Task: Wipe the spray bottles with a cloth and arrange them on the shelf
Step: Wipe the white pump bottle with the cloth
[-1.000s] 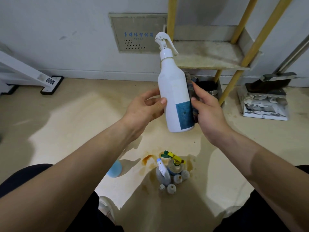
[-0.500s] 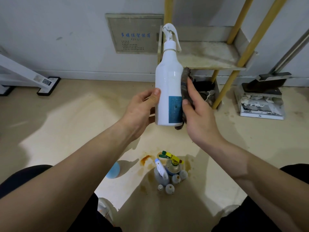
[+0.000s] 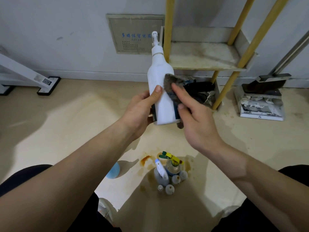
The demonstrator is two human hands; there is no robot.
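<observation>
Bottle [image 3: 160,77] upright, nozzle [image 3: 155,37] up, gripped by left hand [image 3: 138,113], right hand [image 3: 199,124] holding cloth [image 3: 170,82]

The wall panel [image 3: 135,33] bears blue characters 多媒体智能箱; the white stand's foot [image 3: 47,82] carries a QR code.

A pale grey wall [image 3: 66,22] meets a beige floor [image 3: 66,124] at a white skirting [image 3: 100,75]. A grey panel [image 3: 135,33] with blue characters is set in the wall. A stained shelf [image 3: 204,56] on yellow posts stands against it, with a white dustpan [image 3: 260,111] to its right. Brown stains [image 3: 145,159] mark the floor, which is lit in bright patches
</observation>
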